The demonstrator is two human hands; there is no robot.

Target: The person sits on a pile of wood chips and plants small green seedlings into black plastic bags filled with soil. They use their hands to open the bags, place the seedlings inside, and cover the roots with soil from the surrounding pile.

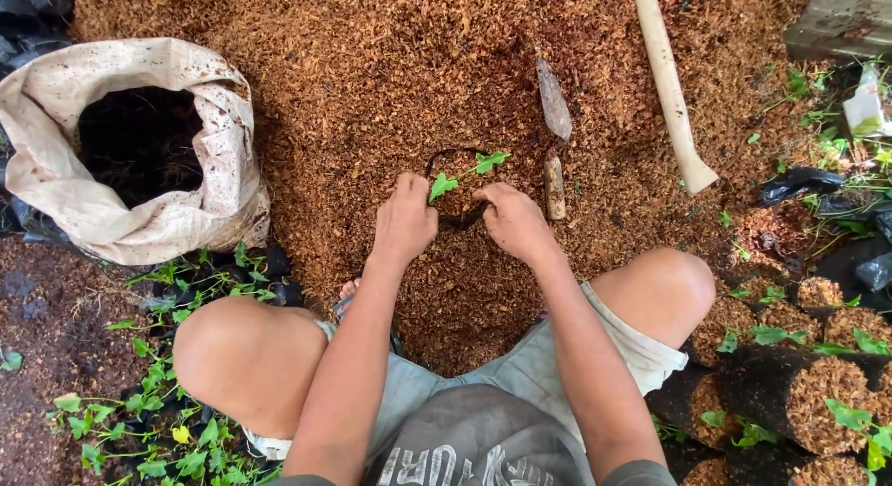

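A small black grow bag [452,157], filled with brown husk, stands in the husk pile in front of me. A green cutting [462,175] with two leaves sticks out of it. My left hand [405,218] presses against the bag's left side with fingers curled. On the right side, my right hand [512,220] grips the bag's rim and the husk. Both hands touch the bag; the fingertips are partly buried.
A trowel [555,137] lies just right of the bag. A pale wooden handle [671,86] lies further right. A white sack [200,207] of dark soil sits at left. Filled black bags [808,393] with cuttings lie at right. Loose green cuttings [158,421] lie by my left knee.
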